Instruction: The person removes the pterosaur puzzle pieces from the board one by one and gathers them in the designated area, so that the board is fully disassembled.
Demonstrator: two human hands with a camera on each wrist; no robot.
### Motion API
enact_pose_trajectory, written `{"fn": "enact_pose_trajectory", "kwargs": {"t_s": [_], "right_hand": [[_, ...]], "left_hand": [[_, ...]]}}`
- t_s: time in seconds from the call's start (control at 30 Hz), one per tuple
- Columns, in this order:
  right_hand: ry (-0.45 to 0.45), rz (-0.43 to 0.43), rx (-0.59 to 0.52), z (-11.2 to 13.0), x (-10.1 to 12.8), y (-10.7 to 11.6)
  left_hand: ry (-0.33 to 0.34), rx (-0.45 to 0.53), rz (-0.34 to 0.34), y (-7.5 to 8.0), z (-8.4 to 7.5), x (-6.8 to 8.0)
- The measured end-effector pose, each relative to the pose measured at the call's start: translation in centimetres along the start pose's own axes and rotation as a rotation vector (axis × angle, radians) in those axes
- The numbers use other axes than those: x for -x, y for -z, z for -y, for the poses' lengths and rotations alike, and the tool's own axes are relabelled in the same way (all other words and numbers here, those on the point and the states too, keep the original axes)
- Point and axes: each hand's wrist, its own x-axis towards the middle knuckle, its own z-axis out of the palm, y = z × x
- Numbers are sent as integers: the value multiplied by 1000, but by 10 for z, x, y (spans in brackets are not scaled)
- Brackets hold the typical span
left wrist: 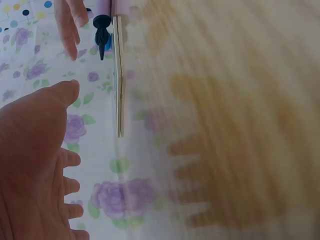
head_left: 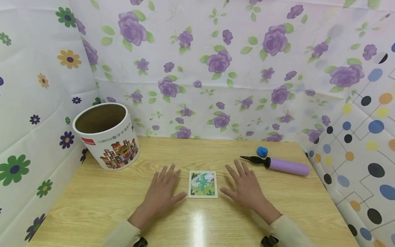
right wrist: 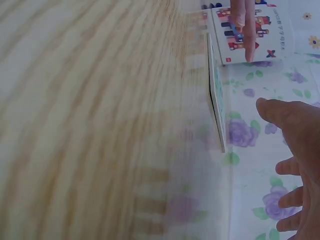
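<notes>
Fingers of the left hand lie spread and flat on the tabletop, holding nothing; the right hand mirrors it; between them, just clear of both thumbs, lies the small dinosaur puzzle board; a sound lift would mean pinching opposite edges and keeping it level so pieces stay seated; the printed tub and purple hand pump stand well apart.

In both wrist views the desk is a motion-smeared blur. The puzzle board shows only edge-on there, its picture hidden. The hand pump is cut off by the top edge. The tub's small print is unreadable.
</notes>
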Motion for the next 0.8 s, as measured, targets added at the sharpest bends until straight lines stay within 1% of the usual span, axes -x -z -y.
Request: {"fn": "enact_pose_trajectory", "kwargs": {"t_s": [0.1, 0.2, 0.3, 0.47, 0.57, 0.8], "right_hand": [[10, 3, -24, 5, -3, 2], [23, 3, -31, 8, -7, 2], [53, -3, -34, 9, -11, 2], [116, 11, -71, 7, -18, 2], [152, 10, -123, 6, -24, 2], [203, 11, -171, 3, -40, 0]], "left_hand": [[2, 37, 20, -1, -6, 0], [13, 32, 40, -4, -11, 0], [12, 42, 44, -6, -17, 0], [-16, 72, 72, -8, -27, -1], [-47, 79, 92, -9, -34, -1], [-102, 109, 138, -19, -51, -4]]}}
